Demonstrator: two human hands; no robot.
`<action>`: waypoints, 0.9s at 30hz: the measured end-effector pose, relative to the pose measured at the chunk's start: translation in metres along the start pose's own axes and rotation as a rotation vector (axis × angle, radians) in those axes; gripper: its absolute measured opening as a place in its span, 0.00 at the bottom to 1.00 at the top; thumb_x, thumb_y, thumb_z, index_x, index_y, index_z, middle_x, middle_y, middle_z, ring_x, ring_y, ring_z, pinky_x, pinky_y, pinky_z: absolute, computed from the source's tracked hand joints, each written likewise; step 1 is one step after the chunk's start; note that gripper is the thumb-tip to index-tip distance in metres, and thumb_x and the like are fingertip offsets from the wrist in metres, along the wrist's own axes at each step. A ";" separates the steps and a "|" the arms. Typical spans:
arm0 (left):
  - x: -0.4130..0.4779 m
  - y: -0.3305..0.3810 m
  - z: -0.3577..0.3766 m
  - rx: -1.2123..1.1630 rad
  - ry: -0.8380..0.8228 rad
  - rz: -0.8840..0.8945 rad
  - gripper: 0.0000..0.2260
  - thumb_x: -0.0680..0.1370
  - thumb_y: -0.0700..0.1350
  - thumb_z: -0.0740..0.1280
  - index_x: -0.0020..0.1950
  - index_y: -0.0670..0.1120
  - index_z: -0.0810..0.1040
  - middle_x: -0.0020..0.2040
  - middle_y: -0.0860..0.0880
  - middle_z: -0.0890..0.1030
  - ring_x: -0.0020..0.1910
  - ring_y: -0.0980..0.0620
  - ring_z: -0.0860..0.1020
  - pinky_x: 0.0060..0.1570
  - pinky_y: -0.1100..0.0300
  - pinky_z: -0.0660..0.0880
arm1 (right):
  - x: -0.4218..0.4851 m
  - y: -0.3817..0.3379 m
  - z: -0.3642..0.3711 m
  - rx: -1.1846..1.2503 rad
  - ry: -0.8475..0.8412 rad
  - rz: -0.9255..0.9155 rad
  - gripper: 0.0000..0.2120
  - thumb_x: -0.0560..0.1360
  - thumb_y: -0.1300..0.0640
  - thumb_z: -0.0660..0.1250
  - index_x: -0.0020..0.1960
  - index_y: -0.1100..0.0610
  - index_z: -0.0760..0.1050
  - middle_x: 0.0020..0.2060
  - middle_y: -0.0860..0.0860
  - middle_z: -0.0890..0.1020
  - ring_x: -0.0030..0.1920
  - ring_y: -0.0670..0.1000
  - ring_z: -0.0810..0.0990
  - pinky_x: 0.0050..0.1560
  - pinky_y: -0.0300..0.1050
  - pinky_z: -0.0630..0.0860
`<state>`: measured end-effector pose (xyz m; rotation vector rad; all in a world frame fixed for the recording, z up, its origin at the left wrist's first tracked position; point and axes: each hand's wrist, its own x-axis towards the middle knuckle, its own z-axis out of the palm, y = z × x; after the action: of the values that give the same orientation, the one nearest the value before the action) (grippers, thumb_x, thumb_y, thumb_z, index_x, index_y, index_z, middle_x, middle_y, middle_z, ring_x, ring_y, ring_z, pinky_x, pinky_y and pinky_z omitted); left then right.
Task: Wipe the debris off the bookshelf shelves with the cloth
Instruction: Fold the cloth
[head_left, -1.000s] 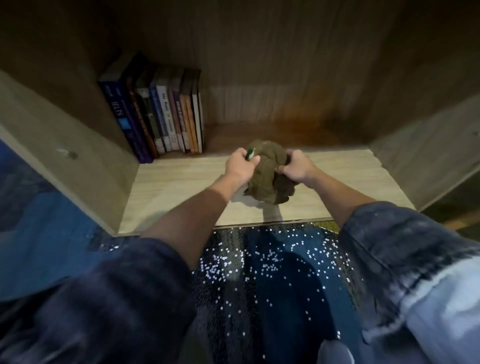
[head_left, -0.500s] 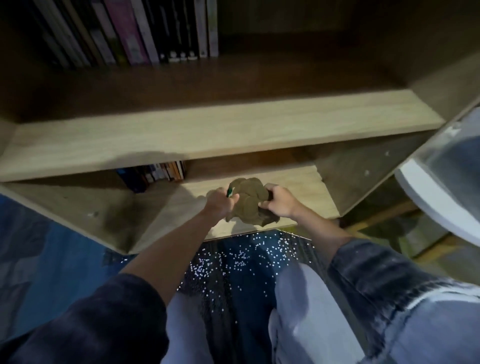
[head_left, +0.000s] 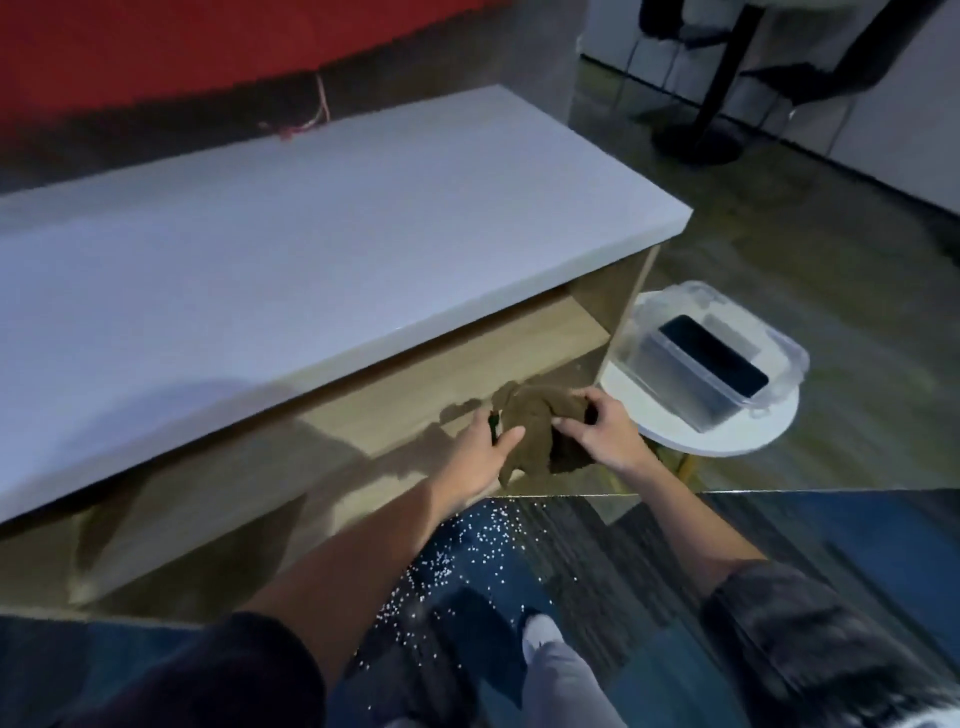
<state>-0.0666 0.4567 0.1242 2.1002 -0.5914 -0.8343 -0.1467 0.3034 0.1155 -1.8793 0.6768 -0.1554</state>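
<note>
A crumpled brown cloth (head_left: 530, 431) is bunched between both my hands in front of the bookshelf. My left hand (head_left: 480, 452) grips its left side, thumb curled over the fabric beside a small green tag. My right hand (head_left: 602, 431) grips its right side with curled fingers. The wooden bookshelf (head_left: 467, 364) shows a white top (head_left: 291, 244) and pale wood shelves below; the shelf interiors are mostly hidden from this high angle. Small white debris specks (head_left: 467, 551) lie scattered on the dark blue carpet below my hands.
A round white stool (head_left: 727, 436) stands right of the bookshelf, carrying a clear plastic box (head_left: 784, 353) with a dark phone (head_left: 711, 353) on it. A black table base (head_left: 696, 140) and chair legs stand far right. My legs and a shoe (head_left: 543, 636) are below.
The view has risen from the low shelf up to above the bookshelf's white top. Both hands still hold the bunched cloth and have lifted with it; the books have gone out of sight.
</note>
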 end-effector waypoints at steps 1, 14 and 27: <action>0.006 0.015 0.004 -0.019 0.008 0.004 0.25 0.79 0.49 0.62 0.72 0.42 0.60 0.68 0.46 0.71 0.64 0.48 0.72 0.57 0.63 0.69 | -0.001 -0.003 -0.012 0.025 0.075 0.008 0.11 0.72 0.61 0.69 0.53 0.58 0.73 0.46 0.51 0.78 0.48 0.50 0.76 0.51 0.42 0.71; 0.177 0.140 0.134 -0.061 0.162 0.062 0.10 0.76 0.40 0.68 0.56 0.46 0.72 0.56 0.46 0.78 0.55 0.47 0.76 0.50 0.59 0.73 | 0.095 0.065 -0.196 0.196 0.402 0.064 0.23 0.68 0.67 0.72 0.59 0.55 0.70 0.54 0.53 0.76 0.53 0.52 0.76 0.54 0.46 0.75; 0.349 0.149 0.260 0.520 -0.112 0.015 0.15 0.81 0.45 0.56 0.66 0.49 0.72 0.71 0.49 0.67 0.72 0.47 0.61 0.71 0.43 0.48 | 0.237 0.223 -0.273 -0.484 0.153 0.276 0.20 0.74 0.67 0.60 0.65 0.61 0.72 0.63 0.59 0.73 0.64 0.59 0.70 0.65 0.44 0.64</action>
<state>-0.0384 0.0165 -0.0062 2.5172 -0.9656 -0.8595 -0.1466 -0.0996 -0.0187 -2.2194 1.1497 0.0497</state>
